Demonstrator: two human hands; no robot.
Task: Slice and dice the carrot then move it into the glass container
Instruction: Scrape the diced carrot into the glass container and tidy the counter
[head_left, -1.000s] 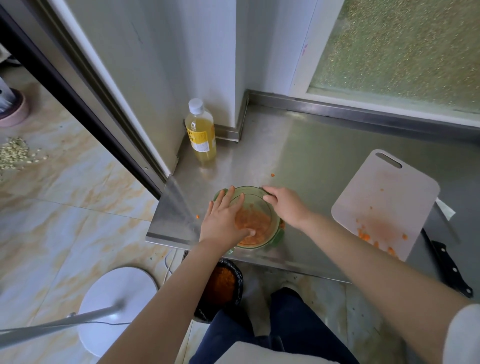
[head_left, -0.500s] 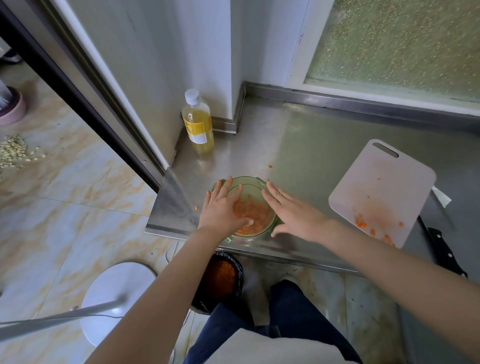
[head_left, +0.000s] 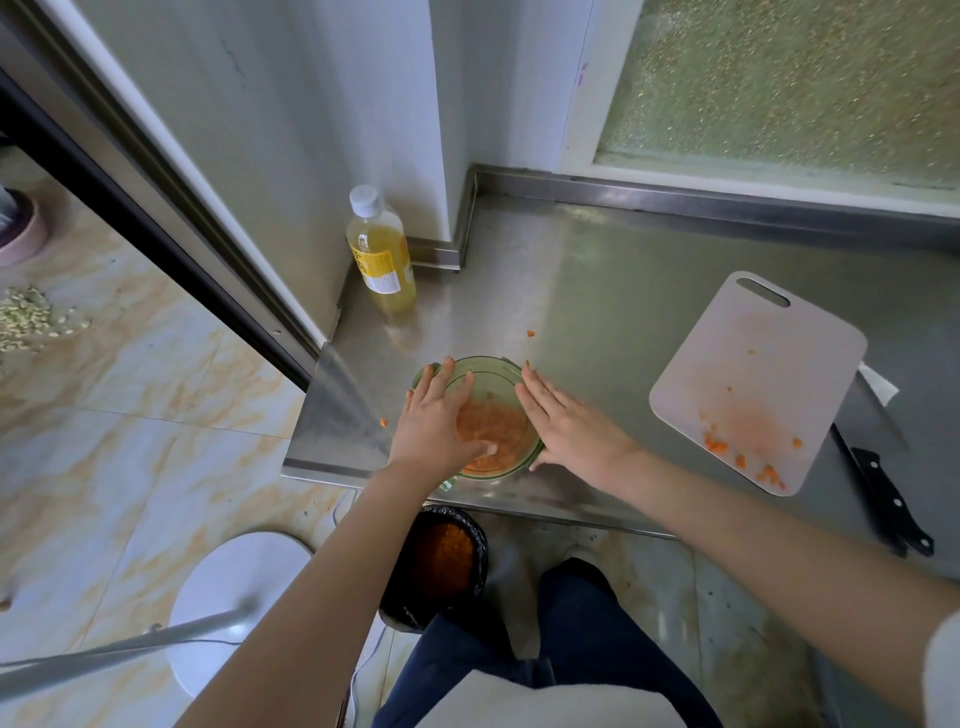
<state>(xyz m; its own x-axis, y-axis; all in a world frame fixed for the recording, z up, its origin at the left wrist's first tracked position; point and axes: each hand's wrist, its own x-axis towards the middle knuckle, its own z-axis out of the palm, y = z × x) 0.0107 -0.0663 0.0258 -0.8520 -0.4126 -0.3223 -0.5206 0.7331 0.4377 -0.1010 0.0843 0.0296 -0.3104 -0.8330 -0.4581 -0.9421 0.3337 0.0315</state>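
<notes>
Steel counter (head_left: 597, 291), corner by wall. Glass container (head_left: 488, 362) sits nr front edge, between the two hands; diced carrot (head_left: 493, 428) inside, just beside L thumb. L hand (head_left: 434, 423): fingers straight, spread, laid over container's left rim, thumb reaching across opening; grips nothing. R hand (head_left: 571, 431): flat, fingers straight & together, along container's right rim; contact not certain; holds nothing. Cutting board (head_left: 753, 374) well to right of R fingers, w/ few carrot bits (head_left: 717, 444) at near end. Knife (head_left: 888, 499) past board's right edge. Bottle (head_left: 382, 254) upright beyond L fingertips, by wall.
</notes>
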